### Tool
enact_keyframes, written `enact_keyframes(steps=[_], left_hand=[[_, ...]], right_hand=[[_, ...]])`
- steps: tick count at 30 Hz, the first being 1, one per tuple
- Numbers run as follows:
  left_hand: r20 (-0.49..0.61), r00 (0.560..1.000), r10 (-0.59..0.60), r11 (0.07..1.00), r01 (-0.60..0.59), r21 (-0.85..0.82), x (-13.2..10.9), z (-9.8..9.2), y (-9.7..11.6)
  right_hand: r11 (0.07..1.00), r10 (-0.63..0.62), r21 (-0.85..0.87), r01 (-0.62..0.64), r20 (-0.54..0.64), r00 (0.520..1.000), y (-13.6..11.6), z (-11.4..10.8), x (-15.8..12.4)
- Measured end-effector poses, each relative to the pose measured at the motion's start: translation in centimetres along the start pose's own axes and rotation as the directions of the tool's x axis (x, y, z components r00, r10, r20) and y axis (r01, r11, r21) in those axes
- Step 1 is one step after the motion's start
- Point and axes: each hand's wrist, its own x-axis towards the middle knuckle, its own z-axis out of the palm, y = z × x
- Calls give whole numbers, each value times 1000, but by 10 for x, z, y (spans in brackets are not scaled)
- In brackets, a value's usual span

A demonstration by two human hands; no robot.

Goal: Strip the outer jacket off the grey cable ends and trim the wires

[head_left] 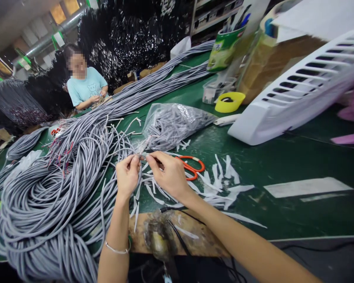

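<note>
Both hands meet above the green table, pinching at the end of a grey cable. My left hand (pixel 127 177) is closed, thumb against the forefinger, with the cable running down beside it. My right hand (pixel 169 175) is closed too, its thumb and forefinger at the same cable end; the exact spot is small and partly hidden by the fingers. Just beyond them lies a clear plastic bag (pixel 174 125) full of short grey pieces. To the left spreads a big coil of grey cables (pixel 53 196). Orange-handled scissors (pixel 194 167) lie right of my right hand.
White strips (pixel 221 177) litter the table (pixel 306 157). A white slatted fan-like housing (pixel 283 102), a yellow tape ring (pixel 230 101) and a green can (pixel 224 49) with pens stand at right. A wooden board (pixel 141 232) sits at the front edge. Another person (pixel 87 84) works across the table.
</note>
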Motion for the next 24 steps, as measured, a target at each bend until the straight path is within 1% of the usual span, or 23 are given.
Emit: enact_keyframes(steps=[3, 7, 9, 11, 13, 15, 16, 17, 18, 19, 20, 21, 22, 23, 24], left_hand=[[-28, 1000, 14, 999, -15, -30, 0, 3, -1], [-15, 999, 35, 999, -36, -23, -2, 9, -1], [-21, 999, 35, 999, -35, -2, -4, 11, 0], [-48, 998, 41, 999, -40, 32, -5, 12, 1], [-93, 994, 60, 995, -52, 83, -5, 13, 0], [-157, 986, 59, 991, -39, 127, -1, 12, -4], [-196, 980, 38, 991, -12, 133, 1, 10, -7], [-234, 972, 5, 992, 25, 123, 4, 9, -10], [-264, 964, -35, 993, 62, 96, 7, 8, -13], [-279, 958, -72, 994, 91, 57, 9, 6, -15], [-280, 955, -99, 994, 107, 11, 11, 5, -17], [-267, 956, -118, 993, 111, -39, 11, 4, -19], [-245, 961, -129, 990, 110, -88, 11, 4, -19], [-222, 965, -137, 985, 109, -133, 10, 5, -18], [-201, 969, -146, 979, 112, -173, 8, 6, -17]], right_hand=[[995, 61, 79, -60, -2, 998, -2, -1, 0], [928, 191, 324, -187, 19, 981, -1, 0, 0], [901, 203, 390, -192, 13, 979, 1, 0, 1], [907, 174, 392, -153, -18, 985, 1, 0, 2], [938, 74, 343, -52, -51, 996, -2, -1, 0], [951, -122, 282, 130, -47, 991, -10, -3, -5], [931, -243, 274, 242, -30, 969, -14, -4, -8], [894, -355, 285, 344, -14, 935, -19, -4, -12], [857, -432, 307, 413, -6, 902, -23, -4, -15], [844, -450, 323, 429, -12, 893, -25, -4, -17], [863, -398, 325, 387, -32, 917, -26, -3, -18], [904, -282, 317, 286, -61, 957, -25, -2, -18], [939, -123, 312, 145, -90, 988, -23, 0, -16], [949, 39, 316, -3, -108, 993, -20, 2, -14], [935, 171, 332, -127, -105, 980, -17, 3, -10]])
